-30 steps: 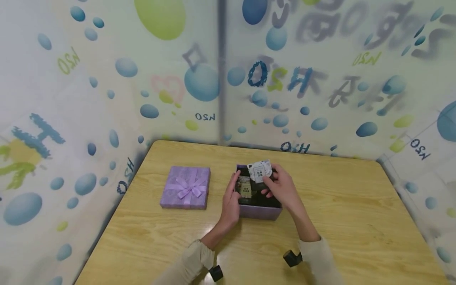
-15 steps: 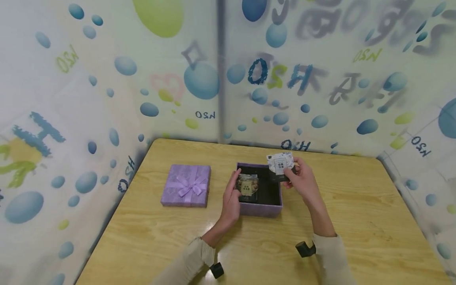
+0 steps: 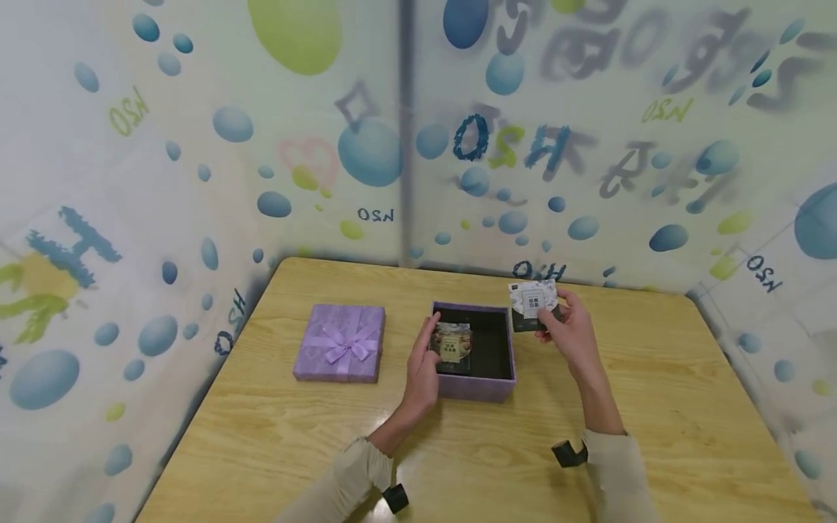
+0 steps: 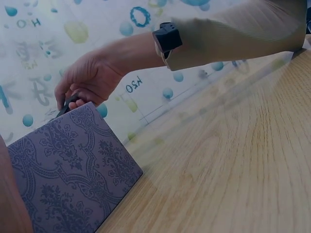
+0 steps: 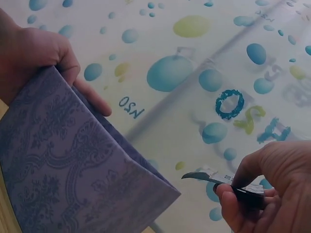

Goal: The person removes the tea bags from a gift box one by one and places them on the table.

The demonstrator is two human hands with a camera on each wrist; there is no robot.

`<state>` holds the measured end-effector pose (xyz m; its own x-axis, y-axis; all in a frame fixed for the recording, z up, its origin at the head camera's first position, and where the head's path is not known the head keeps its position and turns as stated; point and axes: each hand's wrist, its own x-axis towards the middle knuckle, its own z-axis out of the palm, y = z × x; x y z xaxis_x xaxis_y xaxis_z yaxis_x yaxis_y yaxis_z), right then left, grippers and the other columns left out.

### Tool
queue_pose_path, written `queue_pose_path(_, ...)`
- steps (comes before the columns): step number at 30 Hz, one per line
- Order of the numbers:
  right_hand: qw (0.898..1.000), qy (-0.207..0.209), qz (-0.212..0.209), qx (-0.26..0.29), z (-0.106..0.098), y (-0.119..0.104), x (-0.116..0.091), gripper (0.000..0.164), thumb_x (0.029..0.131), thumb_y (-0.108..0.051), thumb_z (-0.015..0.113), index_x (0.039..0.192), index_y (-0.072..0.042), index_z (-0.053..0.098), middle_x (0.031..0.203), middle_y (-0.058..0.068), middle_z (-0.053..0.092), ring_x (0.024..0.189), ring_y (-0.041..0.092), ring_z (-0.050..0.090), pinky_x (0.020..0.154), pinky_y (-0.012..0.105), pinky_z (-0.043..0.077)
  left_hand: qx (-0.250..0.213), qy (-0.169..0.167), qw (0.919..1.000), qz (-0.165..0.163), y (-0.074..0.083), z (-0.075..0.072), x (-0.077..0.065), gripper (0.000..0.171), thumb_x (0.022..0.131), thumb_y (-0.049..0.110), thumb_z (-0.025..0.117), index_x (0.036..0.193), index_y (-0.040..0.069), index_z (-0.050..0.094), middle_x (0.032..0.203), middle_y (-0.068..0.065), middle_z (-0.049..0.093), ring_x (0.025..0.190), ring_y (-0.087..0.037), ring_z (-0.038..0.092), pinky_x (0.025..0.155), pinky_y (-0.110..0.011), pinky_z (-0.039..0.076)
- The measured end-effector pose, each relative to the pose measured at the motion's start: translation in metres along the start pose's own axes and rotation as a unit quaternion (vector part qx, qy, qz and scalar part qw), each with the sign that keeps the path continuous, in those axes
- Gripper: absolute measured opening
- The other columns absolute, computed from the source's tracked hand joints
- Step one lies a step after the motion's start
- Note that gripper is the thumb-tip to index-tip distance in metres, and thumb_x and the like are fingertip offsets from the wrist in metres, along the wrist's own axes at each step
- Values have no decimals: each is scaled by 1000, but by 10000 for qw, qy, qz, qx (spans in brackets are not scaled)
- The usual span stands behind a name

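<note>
An open purple box with a dark inside stands mid-table. My left hand holds its left side, the thumb bent over the rim. Just right of the box and above the table, my right hand pinches a small flat sachet, white at the top and black below. Inside the box, at the left, lies a second sachet, dark with a gold label. Seen from the right wrist, the held sachet is nearly edge-on, its lower part behind the fingers. The left wrist view shows the box's patterned wall.
To the left of the box lies a purple lid with a ribbon bow. Both stand on a light wooden table. Walls printed with blue and green bubbles rise behind and beside the table. Each wrist carries a small black camera.
My right hand has lifted the black-and-white sachet out of the box and moved right with it. This uncovers more of the box's inside and the second sachet. The left hand stays in place.
</note>
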<state>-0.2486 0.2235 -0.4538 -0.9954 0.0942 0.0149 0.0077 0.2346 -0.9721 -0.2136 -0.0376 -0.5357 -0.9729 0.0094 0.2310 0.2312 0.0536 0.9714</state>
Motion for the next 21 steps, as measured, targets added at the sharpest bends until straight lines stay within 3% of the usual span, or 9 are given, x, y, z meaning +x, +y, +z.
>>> queue_pose_path(12,9997,205,-98,108,-11,16,9,61,102,-4,58,155,4,30,104,19,72,63,9,66,60,22,52,63,40,9999,-98,-1,-1,1,72,95,-6,31,163,18,39,172,-6,25,160,-25,18,125,-55,17)
queue_pose_path(21,9994,104,3,-316,-17,27,13,65,102,-3,58,159,5,28,117,38,66,71,12,68,62,22,52,69,-53,9999,-123,0,0,1,72,95,-5,30,163,17,38,173,-7,23,160,-24,17,125,-55,18)
